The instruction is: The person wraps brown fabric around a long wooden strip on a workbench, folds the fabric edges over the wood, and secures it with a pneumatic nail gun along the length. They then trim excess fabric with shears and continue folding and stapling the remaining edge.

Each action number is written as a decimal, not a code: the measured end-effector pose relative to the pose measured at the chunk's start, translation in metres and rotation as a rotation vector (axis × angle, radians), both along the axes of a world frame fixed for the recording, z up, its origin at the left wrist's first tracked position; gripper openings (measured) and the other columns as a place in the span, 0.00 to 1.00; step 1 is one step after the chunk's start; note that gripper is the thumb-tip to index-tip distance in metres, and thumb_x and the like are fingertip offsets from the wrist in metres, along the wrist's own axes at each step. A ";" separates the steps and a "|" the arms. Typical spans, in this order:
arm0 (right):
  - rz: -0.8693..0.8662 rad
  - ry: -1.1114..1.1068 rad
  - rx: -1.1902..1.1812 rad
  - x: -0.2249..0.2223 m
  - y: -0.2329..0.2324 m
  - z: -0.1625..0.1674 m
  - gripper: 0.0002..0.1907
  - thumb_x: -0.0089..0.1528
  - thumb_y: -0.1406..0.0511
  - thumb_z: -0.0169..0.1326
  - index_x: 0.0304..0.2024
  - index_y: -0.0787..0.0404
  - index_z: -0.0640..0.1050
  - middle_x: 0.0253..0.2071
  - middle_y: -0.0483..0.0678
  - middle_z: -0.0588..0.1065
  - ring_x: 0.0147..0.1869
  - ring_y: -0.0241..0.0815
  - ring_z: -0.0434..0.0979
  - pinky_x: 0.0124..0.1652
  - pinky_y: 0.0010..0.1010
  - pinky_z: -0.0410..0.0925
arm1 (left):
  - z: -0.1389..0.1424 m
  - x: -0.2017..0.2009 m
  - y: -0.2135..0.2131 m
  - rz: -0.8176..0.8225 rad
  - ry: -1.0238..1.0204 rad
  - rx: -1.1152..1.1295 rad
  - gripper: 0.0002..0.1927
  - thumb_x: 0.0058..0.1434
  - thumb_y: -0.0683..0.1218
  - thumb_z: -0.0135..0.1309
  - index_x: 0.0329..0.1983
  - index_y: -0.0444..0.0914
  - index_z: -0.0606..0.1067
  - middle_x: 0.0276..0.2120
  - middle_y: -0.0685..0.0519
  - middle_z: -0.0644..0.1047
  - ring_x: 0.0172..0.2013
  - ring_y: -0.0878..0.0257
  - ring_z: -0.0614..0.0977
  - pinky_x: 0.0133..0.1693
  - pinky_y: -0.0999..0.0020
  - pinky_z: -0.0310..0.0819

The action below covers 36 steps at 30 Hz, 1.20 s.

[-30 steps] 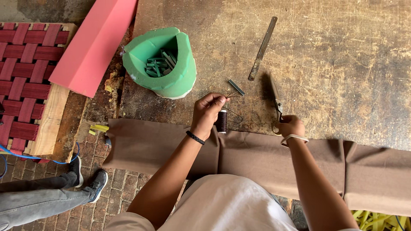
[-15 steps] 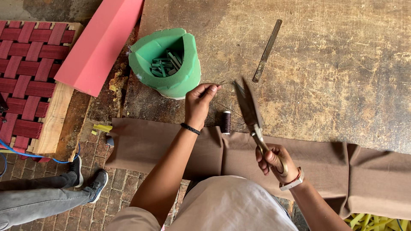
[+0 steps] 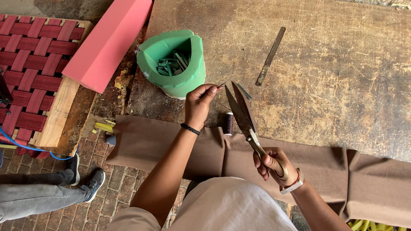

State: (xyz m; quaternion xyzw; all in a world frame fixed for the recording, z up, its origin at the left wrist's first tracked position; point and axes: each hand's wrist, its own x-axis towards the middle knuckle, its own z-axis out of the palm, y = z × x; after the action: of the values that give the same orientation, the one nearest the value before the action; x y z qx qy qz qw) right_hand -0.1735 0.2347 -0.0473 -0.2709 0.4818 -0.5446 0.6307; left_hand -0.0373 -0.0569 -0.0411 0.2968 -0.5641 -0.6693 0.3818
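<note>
My left hand [image 3: 200, 102] pinches the end of a thin dark thread [image 3: 221, 85] above the wooden table, close to the green foam holder. My right hand [image 3: 270, 161] grips the handles of large scissors [image 3: 242, 112], whose blades are apart and point up toward the thread. A dark thread spool [image 3: 229, 123] stands upright on the table between my hands, at the edge of the brown fabric [image 3: 325, 171] that drapes over the table's near side.
A green foam holder [image 3: 188, 81] with several small metal pieces sits left of centre. A metal ruler [image 3: 270, 55] lies farther back. A pink foam block [image 3: 108, 42] leans over a red webbed frame [image 3: 30, 55]. Another person's legs and shoes [image 3: 81, 179] are at lower left.
My right hand picked the scissors up from the table, drew back over the fabric and raised the blades toward the thread. My left hand lifted from the spool, holding the thread end.
</note>
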 end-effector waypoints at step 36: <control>-0.424 1.224 0.191 -0.190 -0.024 -0.056 0.15 0.63 0.65 0.60 0.52 0.62 0.80 0.52 0.54 0.80 0.51 0.45 0.83 0.48 0.33 0.77 | -0.039 -0.161 0.038 0.011 -0.534 0.273 0.14 0.68 0.50 0.58 0.48 0.36 0.80 0.30 0.46 0.80 0.27 0.62 0.74 0.27 0.67 0.69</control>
State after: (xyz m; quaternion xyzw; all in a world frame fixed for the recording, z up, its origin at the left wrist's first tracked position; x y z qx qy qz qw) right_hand -0.3638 0.2103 -0.1033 -0.3739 0.8430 -0.3595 0.1425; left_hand -0.1985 -0.0187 -0.0802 0.5139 -0.5478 -0.6350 0.1804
